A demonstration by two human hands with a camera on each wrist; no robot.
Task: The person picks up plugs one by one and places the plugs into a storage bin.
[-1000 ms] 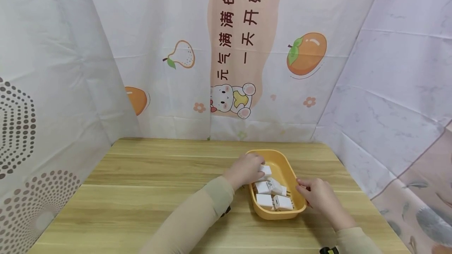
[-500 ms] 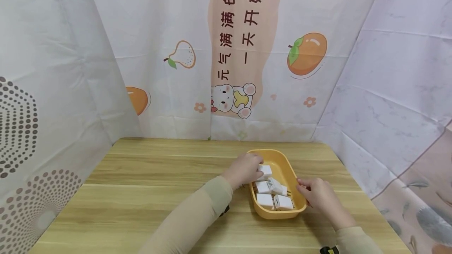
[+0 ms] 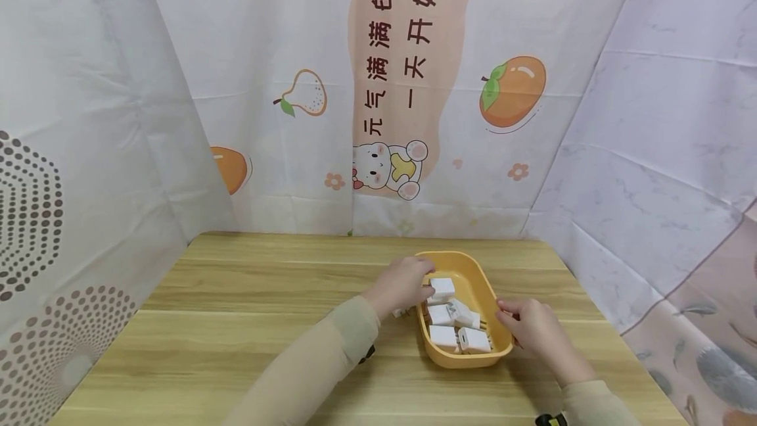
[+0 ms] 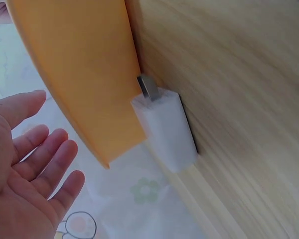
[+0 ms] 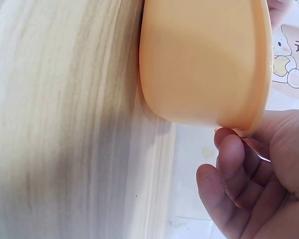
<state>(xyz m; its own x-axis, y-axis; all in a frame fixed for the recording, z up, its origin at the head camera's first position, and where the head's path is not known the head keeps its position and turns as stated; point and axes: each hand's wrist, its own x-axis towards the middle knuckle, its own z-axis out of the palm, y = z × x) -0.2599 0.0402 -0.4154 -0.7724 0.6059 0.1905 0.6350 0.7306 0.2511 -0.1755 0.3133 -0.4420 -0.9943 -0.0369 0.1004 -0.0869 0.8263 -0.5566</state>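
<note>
A yellow plastic box (image 3: 467,361) stands on the table with several white charger plugs (image 3: 443,338) lying in it. My left hand (image 3: 401,286) is over the box's left rim, beside the farthest plug (image 3: 441,288). In the left wrist view its fingers (image 4: 45,152) are spread and loosely bent, with nothing between them. Another white charger plug (image 4: 167,132), metal prong showing, lies on the table against the box's outer left side. My right hand (image 3: 535,331) pinches the right rim, thumb on the inside and fingers (image 5: 231,157) beneath the edge.
The wooden tabletop (image 3: 248,321) stretches away to the left of the box. Behind it hangs a printed cloth (image 3: 296,163), and more cloth (image 3: 662,169) closes off the right side.
My left hand has let go of the farthest plug and drawn back left a little, its fingers opening. The plug outside the box now shows. My right hand has stayed put.
</note>
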